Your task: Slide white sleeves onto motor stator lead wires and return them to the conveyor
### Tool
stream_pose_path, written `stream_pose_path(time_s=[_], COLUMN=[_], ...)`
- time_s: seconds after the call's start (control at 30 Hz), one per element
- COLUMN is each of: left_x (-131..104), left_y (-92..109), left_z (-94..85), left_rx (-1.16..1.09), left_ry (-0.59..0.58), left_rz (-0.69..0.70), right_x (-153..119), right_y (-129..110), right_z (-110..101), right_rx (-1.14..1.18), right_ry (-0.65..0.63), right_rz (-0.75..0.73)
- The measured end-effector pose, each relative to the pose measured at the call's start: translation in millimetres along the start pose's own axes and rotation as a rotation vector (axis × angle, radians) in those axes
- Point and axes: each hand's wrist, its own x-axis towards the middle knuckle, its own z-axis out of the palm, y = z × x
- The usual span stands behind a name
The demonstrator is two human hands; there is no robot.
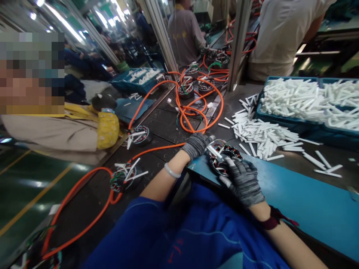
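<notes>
In front of me a round motor stator (233, 151) with red, black and white windings rests at the edge of a blue board (291, 190). My right hand (244, 180), in a grey striped glove with bare-looking fingertips, grips the near right rim of the stator. At its far left side, my left hand (198, 145), gloved alike, has its fingers closed beside the thin lead wires. What those fingers hold is too small to make out. A white tube (214, 151) slants across the stator's left part, close below my left fingertips.
Loose white tubes (260, 136) lie heaped behind the board, beside full blue bins (297, 125). An orange hose (157, 148) loops across the dark conveyor (161, 125). More stators (125, 177) sit there. A co-worker's yellow sleeve (108, 129) is at left; other people sit beyond metal posts (238, 45).
</notes>
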Motion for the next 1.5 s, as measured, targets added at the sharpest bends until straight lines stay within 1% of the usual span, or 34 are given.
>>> stream_pose_path(time_s=[0.07,0.13,0.2,0.23,0.3,0.37,0.43,0.5,0.53,0.6,0.67,0.7,0.73,0.77,0.83,0.9,0.93,0.97,1.03,1.1,1.13,1.2,1.27,1.33,1.4,1.47,1.5], left_x=[-11,-28,-43,-48,-47,-35,-18,-6,-4,-7,-17,-24,-31,-38,-51,-61,-64,-65,-64,-56,-52,-42,-34,-31,-34,-41,-45], left_y=[-3,-2,5,9,19,27,32,34,34,31,23,18,12,7,0,-1,2,6,20,36,44,57,64,63,56,48,44], left_z=[-8.4,-20.4,-33.3,-38.7,-45.8,-48.0,-47.8,-47.6,-47.5,-46.0,-40.7,-36.5,-31.4,-26.0,-16.0,-9.8,-8.7,-8.9,-12.4,-18.1,-21.5,-28.9,-36.5,-42.7,-44.5,-39.4,-34.4], left_rx=[0.011,0.019,-0.007,-0.039,-0.126,-0.201,-0.240,-0.258,-0.268,-0.293,-0.353,-0.411,-0.488,-0.570,-0.696,-0.729,-0.727,-0.721,-0.686,-0.579,-0.509,-0.382,-0.310,-0.291,-0.294,-0.310,-0.323], left_ry=[-0.034,-0.060,-0.073,-0.080,-0.123,-0.203,-0.242,-0.230,-0.225,-0.240,-0.225,-0.180,-0.111,-0.022,0.190,0.372,0.430,0.455,0.437,0.391,0.356,0.274,0.173,0.103,0.074,0.114,0.164], left_rz=[-0.015,-0.001,0.042,0.075,0.139,0.178,0.193,0.197,0.193,0.176,0.171,0.187,0.215,0.247,0.283,0.283,0.283,0.295,0.344,0.385,0.399,0.384,0.346,0.316,0.317,0.309,0.296], right_x=[1,3,6,7,10,11,11,10,10,7,5,4,3,3,4,5,6,6,4,0,-2,-5,-7,-6,-2,5,9], right_y=[10,29,55,68,90,98,91,75,67,53,45,43,42,41,40,40,39,39,40,40,39,37,35,34,36,40,42], right_z=[-2,-9,-17,-21,-27,-32,-38,-44,-46,-49,-48,-47,-45,-44,-44,-47,-50,-53,-57,-60,-61,-62,-62,-60,-57,-51,-46], right_rx=[0.070,0.132,0.076,0.003,-0.085,-0.091,-0.036,0.076,0.155,0.323,0.424,0.435,0.430,0.421,0.425,0.465,0.490,0.518,0.568,0.576,0.560,0.501,0.433,0.399,0.437,0.529,0.582], right_ry=[-0.013,-0.043,-0.067,-0.077,-0.103,-0.122,-0.120,-0.101,-0.096,-0.109,-0.122,-0.120,-0.115,-0.108,-0.113,-0.144,-0.156,-0.157,-0.117,-0.061,-0.054,-0.084,-0.125,-0.136,-0.145,-0.174,-0.204], right_rz=[-0.062,-0.122,-0.088,-0.036,0.033,0.078,0.110,0.103,0.081,0.005,-0.084,-0.112,-0.122,-0.111,-0.043,0.047,0.093,0.142,0.247,0.324,0.336,0.302,0.252,0.207,0.135,0.033,-0.019])
